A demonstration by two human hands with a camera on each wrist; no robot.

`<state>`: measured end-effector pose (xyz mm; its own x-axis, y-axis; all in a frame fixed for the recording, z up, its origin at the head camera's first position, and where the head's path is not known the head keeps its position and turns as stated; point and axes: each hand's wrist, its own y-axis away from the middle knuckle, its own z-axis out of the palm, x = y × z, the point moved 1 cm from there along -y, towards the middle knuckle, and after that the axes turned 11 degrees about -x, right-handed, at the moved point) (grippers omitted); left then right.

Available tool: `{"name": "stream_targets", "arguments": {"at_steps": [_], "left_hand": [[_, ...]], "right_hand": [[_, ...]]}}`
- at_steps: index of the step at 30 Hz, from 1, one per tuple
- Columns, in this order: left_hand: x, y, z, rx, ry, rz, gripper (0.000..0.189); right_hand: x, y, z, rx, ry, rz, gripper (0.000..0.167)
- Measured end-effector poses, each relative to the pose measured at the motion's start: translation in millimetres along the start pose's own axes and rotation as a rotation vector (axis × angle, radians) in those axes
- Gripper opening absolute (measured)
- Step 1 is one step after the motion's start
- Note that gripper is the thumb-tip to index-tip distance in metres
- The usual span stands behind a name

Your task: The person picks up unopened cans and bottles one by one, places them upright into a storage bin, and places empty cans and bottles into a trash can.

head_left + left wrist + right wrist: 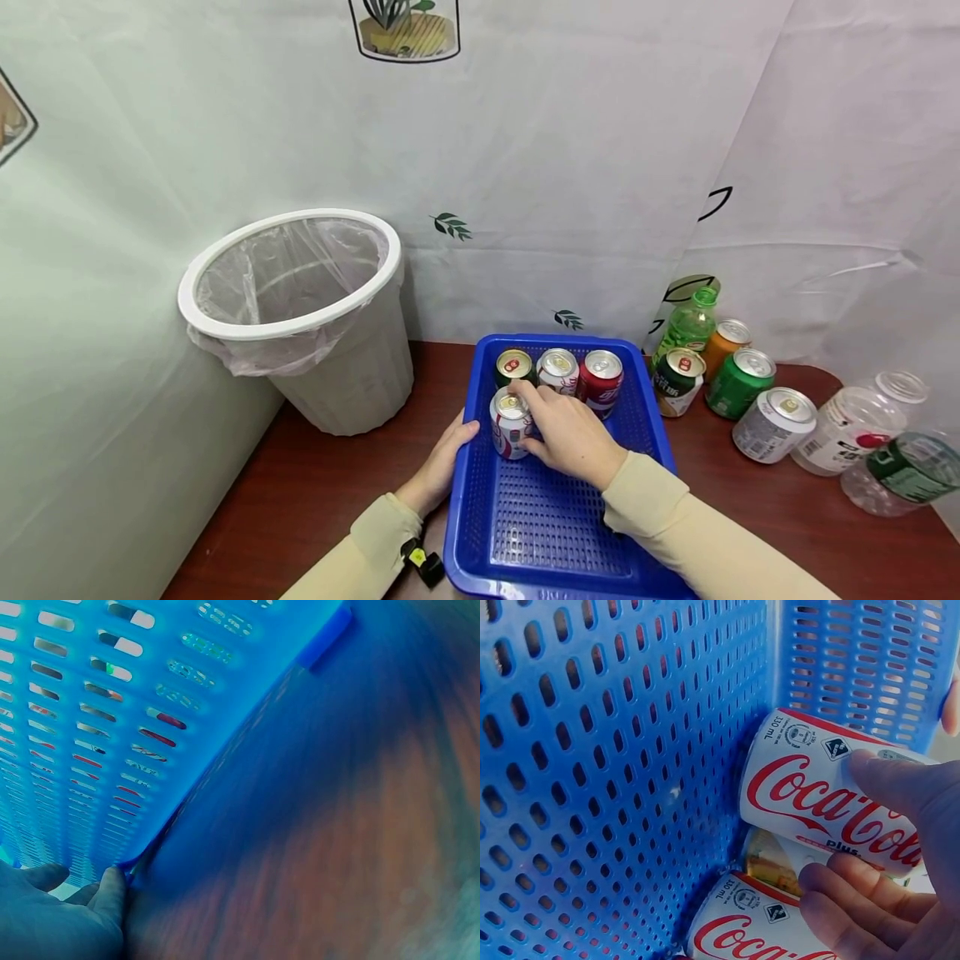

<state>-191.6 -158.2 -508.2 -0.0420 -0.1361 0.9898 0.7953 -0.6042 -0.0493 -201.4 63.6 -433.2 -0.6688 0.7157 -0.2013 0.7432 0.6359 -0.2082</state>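
A blue perforated plastic basket [555,521] stands on the table in the middle of the head view. My right hand [573,429] reaches into it and grips a white Coca-Cola plus can [810,776], thumb on one side and fingers on the other. That can is upright by the basket's left wall. Behind it in a row are a dark green can [515,365], a second white Coca-Cola can [557,367] and a dark red can [602,382]. My left hand [438,467] holds the basket's left side, thumb at the rim; in the left wrist view its fingers [112,896] touch the basket's edge.
At the left, a grey trash bin [337,375] with a white rim holds a clear plastic liner. Right of the basket stand several cans, including a green can [741,383] and a silver can [774,425], plus a green bottle [686,327] and clear containers [851,429]. A white cloth wall [562,167] rises behind.
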Motion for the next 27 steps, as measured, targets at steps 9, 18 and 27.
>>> {"name": "stream_targets", "arguments": {"at_steps": [9,18,27], "left_hand": [[0.2,1.0,-0.5,0.009,-0.007,-0.020,0.065],[-0.2,0.9,-1.7,-0.001,0.010,-0.016,0.065],[-0.1,1.3,-1.0,-0.006,0.017,-0.010,0.065]], "right_hand": [[-2.3,-0.6,-0.1,0.002,0.019,0.022,0.078],[-5.6,-3.4,0.6,0.023,0.072,0.017,0.079],[-6.7,-2.7,-2.0,-0.003,0.078,0.017,0.077]]}}
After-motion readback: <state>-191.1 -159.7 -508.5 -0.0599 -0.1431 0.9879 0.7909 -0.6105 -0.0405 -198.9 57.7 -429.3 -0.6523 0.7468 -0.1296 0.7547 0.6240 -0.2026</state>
